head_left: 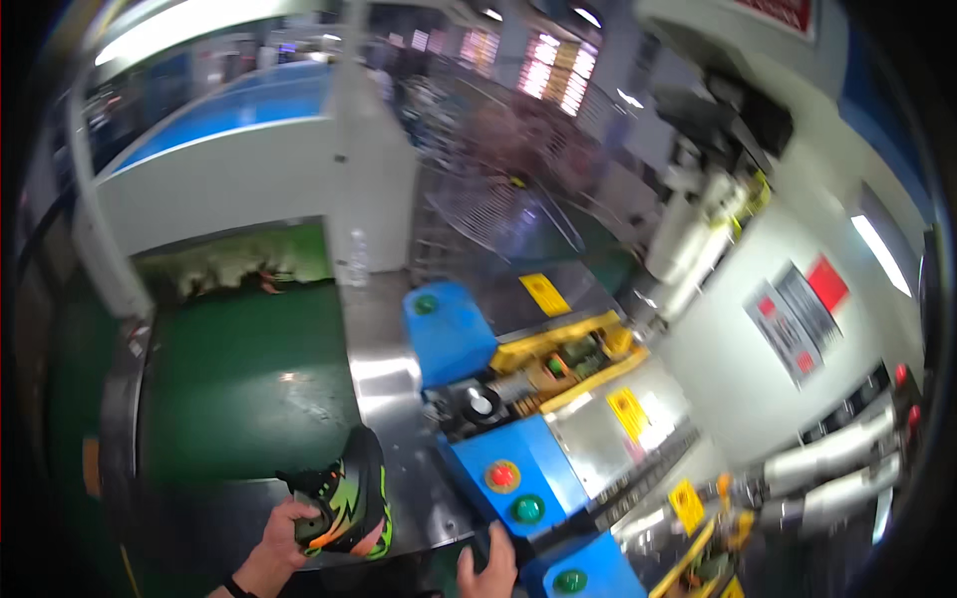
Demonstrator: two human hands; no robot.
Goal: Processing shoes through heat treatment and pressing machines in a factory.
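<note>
A black shoe [367, 488] with neon green and orange markings is gripped at its ankle opening by my left hand [274, 546]. It is held over the front edge of the metal ledge. My right hand [488, 570] is empty, its thumb and fingers apart, just below a blue control box [518, 453]. That box carries a red button [501, 476] and a green button [527, 509]. I cannot tell whether my right fingertips touch the box.
A green conveyor belt [239, 389] runs away on the left beside the metal ledge [384, 369]. Ahead is a machine station with a yellow frame [598, 384] and another blue box [444, 329]. White cylinders [837, 448] jut out at the right. A wire rack [488, 214] stands behind.
</note>
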